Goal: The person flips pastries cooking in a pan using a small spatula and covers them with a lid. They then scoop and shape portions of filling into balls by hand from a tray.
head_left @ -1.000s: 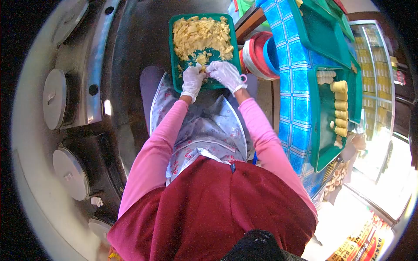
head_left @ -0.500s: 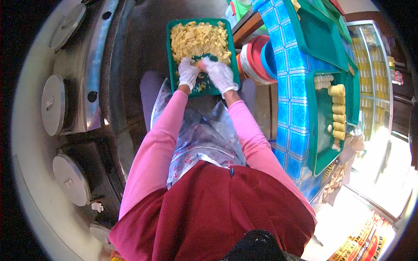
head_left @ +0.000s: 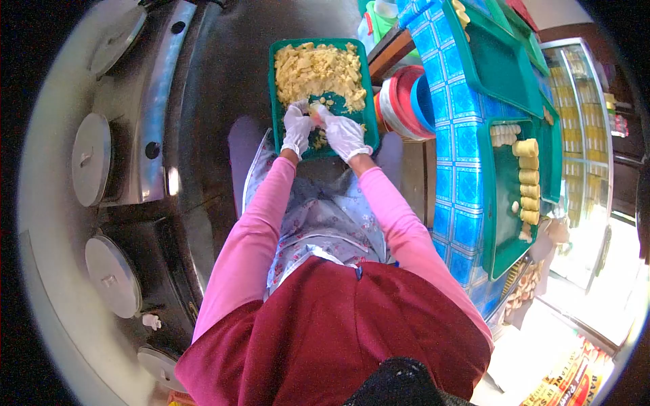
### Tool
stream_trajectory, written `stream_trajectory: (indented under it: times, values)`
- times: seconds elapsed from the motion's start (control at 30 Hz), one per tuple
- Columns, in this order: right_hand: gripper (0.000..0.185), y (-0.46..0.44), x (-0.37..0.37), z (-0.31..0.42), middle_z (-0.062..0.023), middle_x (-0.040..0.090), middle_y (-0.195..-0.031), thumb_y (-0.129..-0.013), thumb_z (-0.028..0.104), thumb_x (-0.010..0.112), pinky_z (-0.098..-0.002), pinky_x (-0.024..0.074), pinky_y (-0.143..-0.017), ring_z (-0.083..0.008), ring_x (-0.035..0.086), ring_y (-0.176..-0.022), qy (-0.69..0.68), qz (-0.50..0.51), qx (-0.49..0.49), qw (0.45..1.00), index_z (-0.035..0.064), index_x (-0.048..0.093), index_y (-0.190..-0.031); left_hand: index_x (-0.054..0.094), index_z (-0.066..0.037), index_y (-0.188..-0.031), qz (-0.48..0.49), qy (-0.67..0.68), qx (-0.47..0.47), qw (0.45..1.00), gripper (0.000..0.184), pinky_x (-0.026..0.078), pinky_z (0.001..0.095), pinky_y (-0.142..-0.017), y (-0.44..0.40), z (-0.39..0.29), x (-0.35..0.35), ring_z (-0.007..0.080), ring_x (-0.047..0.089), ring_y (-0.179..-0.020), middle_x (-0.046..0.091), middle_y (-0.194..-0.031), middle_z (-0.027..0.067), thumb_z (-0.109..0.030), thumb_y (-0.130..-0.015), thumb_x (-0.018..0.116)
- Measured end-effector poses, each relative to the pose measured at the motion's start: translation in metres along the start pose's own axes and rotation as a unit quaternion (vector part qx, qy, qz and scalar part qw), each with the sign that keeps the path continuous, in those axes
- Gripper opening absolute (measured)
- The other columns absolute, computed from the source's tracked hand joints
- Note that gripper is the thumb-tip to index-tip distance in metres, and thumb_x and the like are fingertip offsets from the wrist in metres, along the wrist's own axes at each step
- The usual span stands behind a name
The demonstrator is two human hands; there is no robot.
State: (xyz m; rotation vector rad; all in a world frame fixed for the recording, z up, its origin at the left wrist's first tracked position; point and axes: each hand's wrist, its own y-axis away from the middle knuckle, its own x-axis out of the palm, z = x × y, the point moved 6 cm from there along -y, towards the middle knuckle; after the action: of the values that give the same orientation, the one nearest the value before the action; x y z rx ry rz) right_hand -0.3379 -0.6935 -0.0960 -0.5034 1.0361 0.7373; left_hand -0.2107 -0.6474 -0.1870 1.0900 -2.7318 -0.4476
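Observation:
A green tray point(head_left: 273, 88) in front of me holds a heap of pale yellow, crumbly chunks point(head_left: 317, 71), thickest toward its far side. Both my hands wear thin white gloves and meet over the near half of the tray. My left hand point(head_left: 296, 128) is closed, fingertips pressed together. Against it, my right hand point(head_left: 344, 133) is closed too, its thumb and fingers pinched. A bit of yellow shows between the fingertips, too small and covered to make out. Loose crumbs lie on the tray bottom around the hands.
To the right, a table with a blue checked cloth point(head_left: 444, 176) bears a green tray point(head_left: 504, 227) with rows of yellow rolled pieces point(head_left: 529, 177) and paler ones point(head_left: 505, 134). Red and blue tubs point(head_left: 406, 98) stand beside my tray. Round metal lids point(head_left: 93, 160) line the left.
My right hand, blurred before, is now sharper and the fingertips of both hands stay together. The whole view has shifted slightly, with the tray a little lower and further right.

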Motion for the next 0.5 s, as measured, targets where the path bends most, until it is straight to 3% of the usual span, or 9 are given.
stream_trajectory:
  times: [0.03,0.07,0.1,0.27,0.33,0.43,0.47,0.5]
  values:
    - [0.028,0.003,-0.008,-0.002,-0.0186,0.07,-0.09,-0.094,0.031,0.05,-0.0504,0.0506,-0.069,-0.0375,0.068,-0.083,0.0,0.053,0.02,0.998,0.0104,0.062,-0.11,0.058,-0.003,-0.121,0.004,0.0,0.007,1.0,0.056,0.052,0.0278,-0.069,-0.011,0.023,0.0,0.0161,0.062,-0.087,0.064,-0.112,0.0062,0.008,-0.07,0.075]
    - [0.025,0.006,-0.015,-0.004,-0.0177,0.069,-0.085,-0.094,0.03,0.05,-0.0511,0.0499,-0.067,-0.0376,0.068,-0.081,0.063,0.043,0.004,0.997,0.0106,0.063,-0.102,0.058,-0.004,-0.122,0.01,0.016,-0.006,1.0,0.056,0.051,0.0279,-0.067,-0.006,0.02,0.001,0.0156,0.062,-0.086,0.064,-0.112,0.0061,0.007,-0.07,0.076]
    - [0.031,0.006,-0.019,-0.009,-0.0185,0.068,-0.088,-0.097,0.038,0.047,-0.0522,0.0479,-0.069,-0.0397,0.065,-0.083,0.043,0.077,0.012,0.996,0.0133,0.065,-0.107,0.058,-0.004,-0.122,0.017,0.031,-0.018,0.999,0.057,0.051,0.0279,-0.065,0.002,0.01,0.002,0.015,0.062,-0.086,0.064,-0.112,0.0059,0.007,-0.07,0.076]
    - [0.029,-0.03,-0.01,-0.006,-0.0186,0.069,-0.091,-0.097,0.035,0.047,-0.0531,0.0484,-0.069,-0.0407,0.066,-0.083,0.001,-0.076,0.032,0.997,0.0123,0.063,-0.104,0.059,-0.003,-0.114,0.002,0.057,0.02,0.998,0.047,0.053,0.0279,-0.064,0.017,-0.011,0.005,0.0155,0.064,-0.078,0.064,-0.102,0.0049,0.006,-0.071,0.077]
    - [0.029,-0.037,0.013,0.0,-0.0186,0.07,-0.095,-0.098,0.032,0.045,-0.0515,0.0499,-0.07,-0.0404,0.067,-0.085,0.023,-0.035,0.021,0.999,0.0145,0.06,-0.116,0.06,-0.003,-0.112,-0.006,0.043,0.071,0.997,0.046,0.052,0.0275,-0.064,0.009,0.003,0.003,0.0149,0.063,-0.078,0.064,-0.098,0.0027,0.006,-0.07,0.076]
    - [0.036,-0.025,0.019,0.009,-0.0199,0.069,-0.099,-0.098,0.031,0.044,-0.0504,0.0508,-0.07,-0.0395,0.067,-0.086,0.004,-0.032,-0.01,0.999,0.0139,0.054,-0.129,0.06,-0.004,-0.113,0.002,0.081,0.035,0.996,0.047,0.052,0.0269,-0.068,0.003,0.012,-0.001,0.0143,0.063,-0.081,0.065,-0.099,0.0032,0.006,-0.07,0.073]
    - [0.039,-0.016,0.015,0.011,-0.0204,0.069,-0.101,-0.098,0.031,0.044,-0.0501,0.0511,-0.071,-0.0391,0.068,-0.086,-0.006,-0.029,-0.007,1.0,0.0134,0.052,-0.132,0.059,-0.005,-0.118,0.014,0.043,-0.002,0.999,0.048,0.052,0.0269,-0.077,0.006,0.01,-0.002,0.0152,0.062,-0.091,0.067,-0.101,0.0054,0.005,-0.071,0.07]
    - [0.043,-0.013,0.012,0.01,-0.0203,0.069,-0.106,-0.099,0.031,0.044,-0.0486,0.0521,-0.072,-0.0364,0.069,-0.087,-0.006,0.015,-0.009,1.0,0.0119,0.047,-0.138,0.059,-0.006,-0.12,0.018,0.065,0.006,0.998,0.049,0.052,0.0257,-0.075,0.001,0.01,-0.001,0.0148,0.062,-0.089,0.067,-0.1,0.0054,0.004,-0.073,0.068]
